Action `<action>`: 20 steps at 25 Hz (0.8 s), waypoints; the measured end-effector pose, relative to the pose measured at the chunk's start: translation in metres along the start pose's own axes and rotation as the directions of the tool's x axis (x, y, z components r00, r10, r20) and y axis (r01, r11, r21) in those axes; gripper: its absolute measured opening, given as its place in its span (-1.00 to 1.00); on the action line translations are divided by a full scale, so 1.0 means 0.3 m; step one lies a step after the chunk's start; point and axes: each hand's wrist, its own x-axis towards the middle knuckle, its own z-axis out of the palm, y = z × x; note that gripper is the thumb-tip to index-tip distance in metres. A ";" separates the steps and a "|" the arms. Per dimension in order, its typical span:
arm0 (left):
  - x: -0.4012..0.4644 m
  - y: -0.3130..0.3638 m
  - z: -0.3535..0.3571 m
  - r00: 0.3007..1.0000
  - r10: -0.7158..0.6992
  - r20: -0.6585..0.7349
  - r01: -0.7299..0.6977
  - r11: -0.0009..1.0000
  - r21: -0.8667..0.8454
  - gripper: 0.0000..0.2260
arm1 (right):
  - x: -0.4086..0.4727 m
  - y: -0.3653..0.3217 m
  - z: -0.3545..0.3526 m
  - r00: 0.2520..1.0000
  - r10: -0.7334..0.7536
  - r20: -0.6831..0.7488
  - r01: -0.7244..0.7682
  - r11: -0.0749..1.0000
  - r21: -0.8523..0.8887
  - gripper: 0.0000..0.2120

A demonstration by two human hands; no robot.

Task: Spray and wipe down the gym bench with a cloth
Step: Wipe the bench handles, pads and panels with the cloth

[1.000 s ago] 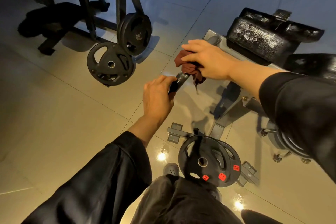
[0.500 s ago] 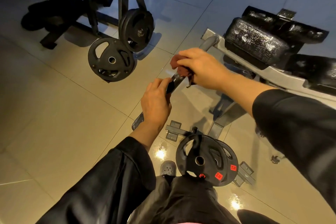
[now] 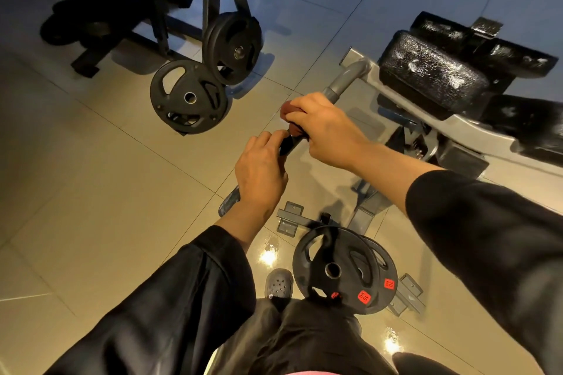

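Your legs: dark trousers at the bottom edge, one perforated clog (image 3: pixel 278 285) on the tiled floor (image 3: pixel 91 192).
Near plates: two black weight plates (image 3: pixel 341 268) with red 15 and 10 kg stickers, hung on the machine's low peg just ahead of your knees.
Your left hand (image 3: pixel 260 173): fingers curled round the lower, black-gripped part of the handle bar (image 3: pixel 345 77); the bar's end pokes out below your wrist.
Your right hand (image 3: pixel 324 128): fingers closed over the reddish-brown cloth (image 3: pixel 288 109), pressing it round the same bar just above your left hand.
Bar: grey tube running up and right to the grey frame.
Bench pads (image 3: pixel 432 73): black and glistening, right of the bar, apart from both hands.
Far plates (image 3: pixel 189 97): black discs leaning at a dark rack, upper left.
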 end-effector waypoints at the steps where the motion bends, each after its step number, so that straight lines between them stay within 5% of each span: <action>1: 0.001 -0.001 -0.002 1.000 0.009 -0.002 -0.009 1.000 0.006 -0.64 | 0.010 0.027 -0.022 0.999 -0.032 0.028 0.033 0.999 -0.042 -0.61; 5: 0.001 -0.003 0.001 1.000 0.003 -0.004 -0.003 1.000 -0.004 -0.67 | 0.059 0.169 -0.097 0.999 0.044 0.021 -0.041 0.988 -0.149 -0.59; 9: -0.005 -0.003 0.013 1.000 0.006 -0.008 -0.006 1.000 -0.018 -0.66 | 0.034 0.069 -0.023 0.984 0.167 -0.057 -0.171 0.983 -0.064 -0.67; 12: -0.004 -0.009 0.016 0.999 0.023 -0.022 -0.024 1.000 -0.006 -0.62 | 0.000 -0.005 0.008 0.995 0.089 -0.038 -0.090 0.996 -0.027 -0.65; 16: -0.008 -0.013 0.025 0.998 0.047 -0.040 -0.047 0.999 -0.014 -0.63 | 0.033 0.108 -0.070 0.999 -0.012 0.037 0.019 0.978 -0.210 -0.60; 20: -0.008 -0.019 0.030 0.998 0.047 -0.052 -0.048 0.998 -0.037 -0.64 | 0.074 0.168 -0.095 0.979 0.200 -0.045 -0.205 0.953 -0.225 -0.66</action>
